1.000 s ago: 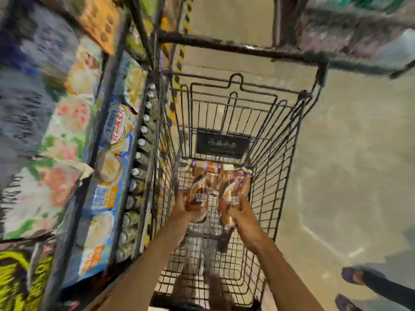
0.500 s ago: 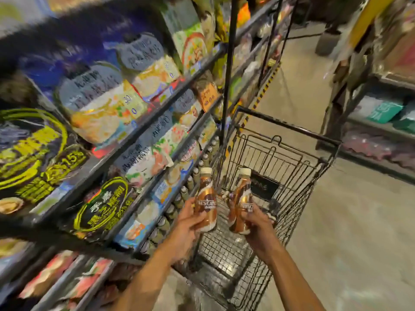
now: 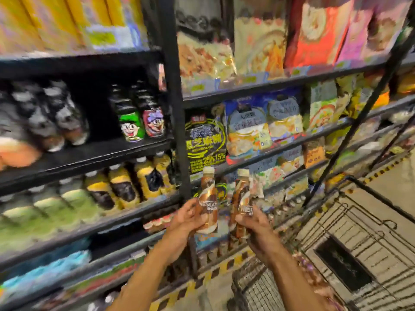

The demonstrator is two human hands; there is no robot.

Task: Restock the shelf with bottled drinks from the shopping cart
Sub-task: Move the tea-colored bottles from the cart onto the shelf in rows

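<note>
Gripping a brown coffee bottle [image 3: 207,199] around its lower half, the left hand [image 3: 187,217] has its fingers wrapped about the label and holds the bottle upright, cream cap on top. Just beside it, the right hand [image 3: 252,223] is closed the same way on a second bottle [image 3: 242,203], also upright; the two bottles stand near each other without touching. Both are raised in front of the black shelf post [image 3: 174,108], level with the lower tiers. To the left of the post, yellow-labelled bottles [image 3: 143,180] fill one shelf, with two dark cartoon-labelled bottles [image 3: 140,117] on the tier above. To the right, snack bags [image 3: 247,126] crowd the shelves. The wire cart [image 3: 350,239] stands at lower right, beside the right forearm; more bottles [image 3: 310,270] show in it, blurred. Much of the view is smeared.
</note>
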